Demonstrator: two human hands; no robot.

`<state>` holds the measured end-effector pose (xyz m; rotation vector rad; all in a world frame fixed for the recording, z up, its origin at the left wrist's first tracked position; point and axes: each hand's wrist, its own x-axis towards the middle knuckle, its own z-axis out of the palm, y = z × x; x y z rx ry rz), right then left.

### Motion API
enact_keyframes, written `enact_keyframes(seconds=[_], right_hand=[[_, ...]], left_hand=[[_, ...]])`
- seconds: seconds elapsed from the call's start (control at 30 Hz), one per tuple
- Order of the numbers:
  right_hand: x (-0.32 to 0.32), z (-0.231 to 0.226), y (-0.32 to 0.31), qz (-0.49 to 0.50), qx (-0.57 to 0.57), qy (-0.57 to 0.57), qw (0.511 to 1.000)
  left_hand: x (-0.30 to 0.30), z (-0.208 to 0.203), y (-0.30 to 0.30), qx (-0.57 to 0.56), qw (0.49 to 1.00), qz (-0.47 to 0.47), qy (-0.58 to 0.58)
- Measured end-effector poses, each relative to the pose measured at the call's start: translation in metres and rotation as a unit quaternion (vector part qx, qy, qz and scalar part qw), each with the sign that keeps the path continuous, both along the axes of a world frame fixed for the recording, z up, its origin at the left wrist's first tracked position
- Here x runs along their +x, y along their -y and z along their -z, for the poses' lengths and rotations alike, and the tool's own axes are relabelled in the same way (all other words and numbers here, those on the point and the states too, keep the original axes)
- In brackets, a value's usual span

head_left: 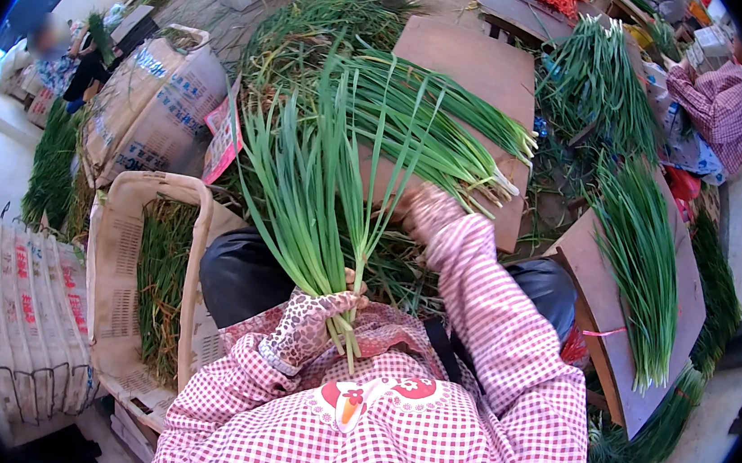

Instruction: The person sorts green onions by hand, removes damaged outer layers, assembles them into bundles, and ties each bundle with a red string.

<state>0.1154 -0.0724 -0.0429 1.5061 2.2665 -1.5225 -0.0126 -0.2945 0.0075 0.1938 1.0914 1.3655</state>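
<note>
My left hand (309,319), in a spotted glove, is closed round the lower stems of a bunch of garlic chives (296,215) in front of my chest. The long green leaves fan out upward and away from me, and the pale stem ends point down toward my apron. My right hand (416,206) reaches forward to the near part of a brown board (462,49); motion blur and the leaves hide its fingers. Beside it on that board lie piles of garlic chives (434,143), their white ends toward the right.
Loose leaves (315,31) are heaped beyond the bunch. At my left stand a plastic basket (194,276) of trimmings and a large sack (154,105). To my right, a tied bundle of chives (642,278) lies on another board (682,327). A co-worker's checked sleeve (718,110) shows at far right.
</note>
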Motion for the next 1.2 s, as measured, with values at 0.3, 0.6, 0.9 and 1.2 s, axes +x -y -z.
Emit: enact_keyframes(seconds=[0.3,0.6,0.9,1.2], right_hand=[[0.105,-0.094,-0.016,0.098,-0.187,-0.070,0.975],[0.022,-0.079,0.071,-0.116,-0.135,-0.128,0.976],[0.116,-0.080,0.017,-0.019,-0.148,-0.215,0.965],[0.037,-0.076,0.084,0.055,-0.202,-0.157,0.965]], left_hand=[[-0.026,-0.004,-0.001,0.081,0.989,-0.127,-0.008],[0.008,-0.008,-0.020,0.025,0.993,0.013,-0.114],[-0.008,-0.002,-0.001,0.046,0.994,-0.099,0.005],[0.032,0.020,-0.037,0.064,0.997,0.025,0.023]])
